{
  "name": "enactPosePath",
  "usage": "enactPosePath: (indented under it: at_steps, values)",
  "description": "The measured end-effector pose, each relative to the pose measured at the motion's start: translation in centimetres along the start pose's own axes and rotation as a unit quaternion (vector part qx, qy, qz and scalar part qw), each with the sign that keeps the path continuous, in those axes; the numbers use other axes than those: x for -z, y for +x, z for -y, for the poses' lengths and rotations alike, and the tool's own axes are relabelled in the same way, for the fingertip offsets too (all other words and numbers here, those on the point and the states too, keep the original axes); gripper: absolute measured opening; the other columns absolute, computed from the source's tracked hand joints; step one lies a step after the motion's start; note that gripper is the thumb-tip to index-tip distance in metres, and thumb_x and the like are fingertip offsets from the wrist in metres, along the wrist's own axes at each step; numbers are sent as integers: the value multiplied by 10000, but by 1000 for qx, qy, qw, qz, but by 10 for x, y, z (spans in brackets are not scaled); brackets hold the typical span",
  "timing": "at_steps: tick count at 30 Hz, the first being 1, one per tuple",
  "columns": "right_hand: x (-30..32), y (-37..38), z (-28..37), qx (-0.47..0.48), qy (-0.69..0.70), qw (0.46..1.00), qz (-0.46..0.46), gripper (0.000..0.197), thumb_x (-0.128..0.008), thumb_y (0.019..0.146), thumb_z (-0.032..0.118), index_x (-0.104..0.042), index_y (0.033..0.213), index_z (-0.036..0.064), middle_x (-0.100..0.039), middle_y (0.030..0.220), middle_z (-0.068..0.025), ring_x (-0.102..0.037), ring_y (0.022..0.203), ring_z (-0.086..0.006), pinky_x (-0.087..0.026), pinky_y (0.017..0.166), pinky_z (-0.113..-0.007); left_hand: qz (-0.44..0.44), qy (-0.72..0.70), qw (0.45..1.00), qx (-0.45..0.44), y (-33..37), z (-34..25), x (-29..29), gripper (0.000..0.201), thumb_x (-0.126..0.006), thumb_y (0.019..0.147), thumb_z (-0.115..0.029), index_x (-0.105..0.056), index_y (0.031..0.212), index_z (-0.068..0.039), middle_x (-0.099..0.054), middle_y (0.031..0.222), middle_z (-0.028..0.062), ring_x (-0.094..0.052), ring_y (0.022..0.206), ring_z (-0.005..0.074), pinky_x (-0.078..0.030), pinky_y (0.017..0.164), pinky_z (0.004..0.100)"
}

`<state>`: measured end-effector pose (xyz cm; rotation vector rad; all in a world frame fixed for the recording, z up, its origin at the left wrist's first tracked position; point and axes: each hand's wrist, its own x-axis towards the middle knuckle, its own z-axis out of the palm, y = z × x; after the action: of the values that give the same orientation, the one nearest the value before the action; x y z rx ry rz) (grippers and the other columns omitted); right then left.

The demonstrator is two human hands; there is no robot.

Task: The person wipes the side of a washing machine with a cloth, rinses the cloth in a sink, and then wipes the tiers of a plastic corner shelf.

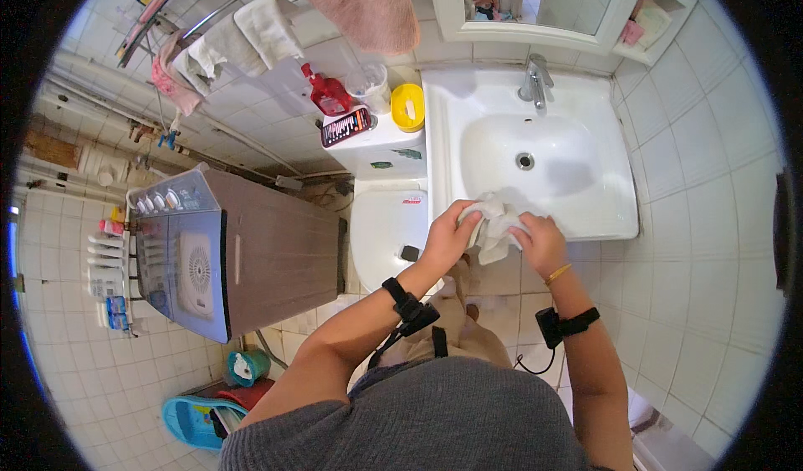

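Both my hands hold a crumpled white cloth (495, 230) at the front edge of the white sink (585, 111). My left hand (449, 238) grips the cloth's left side with fingers curled over it. My right hand (539, 243) pinches its right side. A black strap with a small device sits on each wrist. The sink basin is bare, with a drain in the middle and a chrome tap (535, 82) at the back.
A white toilet (386, 228) stands left of the sink; a red spray bottle (328, 93), a yellow cup (408, 106) and a dark pack sit on its tank. A grey washing machine (251, 253) is further left. Towels hang above. Blue slippers (194, 421) lie on the tiled floor.
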<state>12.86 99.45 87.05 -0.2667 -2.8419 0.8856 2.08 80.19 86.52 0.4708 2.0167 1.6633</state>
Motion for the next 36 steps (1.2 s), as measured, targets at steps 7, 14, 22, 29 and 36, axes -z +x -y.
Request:
enactPosePath:
  at_steps: [7, 14, 22, 29, 36]
  values:
    - [23, 72, -35, -105, 14, 994, -3, 228, -629, 912, 259, -554, 981, 55, -644, 807, -201, -621, 785, -433, -483, 669, -493, 13, 64, 998, 14, 94, -1, 1, 295, -560, 1006, -269, -614, 1138, -11, -587, 712, 36, -505, 654, 86, -441, 606, 266]
    - [8, 111, -95, -156, 12, 988, 0, 291, -616, 912, 225, -479, 1134, 96, -664, 850, -225, -640, 811, -441, -496, 690, -497, 9, 116, 991, -66, 162, 19, -15, 293, -560, 995, -265, -613, 1165, -33, -641, 769, 140, -610, 695, 228, -484, 662, 350]
    - [-3, 147, -147, -183, -10, 982, 35, 283, -559, 949, 287, -538, 1164, 104, -680, 939, -219, -634, 880, -449, -491, 744, -528, 44, 146, 988, 33, 209, 34, -45, 324, -516, 1005, -277, -607, 1202, -38, -666, 856, 203, -649, 800, 334, -502, 754, 402]
    - [-4, 178, -188, -197, -33, 974, 108, 291, -563, 948, 284, -560, 1174, 100, -684, 975, -220, -642, 928, -434, -509, 782, -513, 39, 178, 982, 49, 239, 52, -90, 356, -479, 1022, -278, -574, 1269, -42, -684, 988, 229, -658, 933, 375, -504, 821, 421]
    - [-5, 196, -235, -176, -29, 977, 120, 288, -587, 930, 217, -564, 1195, 106, -684, 974, -221, -649, 922, -420, -517, 799, -490, 27, 133, 990, 33, 261, 67, -128, 361, -532, 984, -231, -560, 1297, -52, -677, 1072, 230, -654, 992, 378, -507, 860, 424]
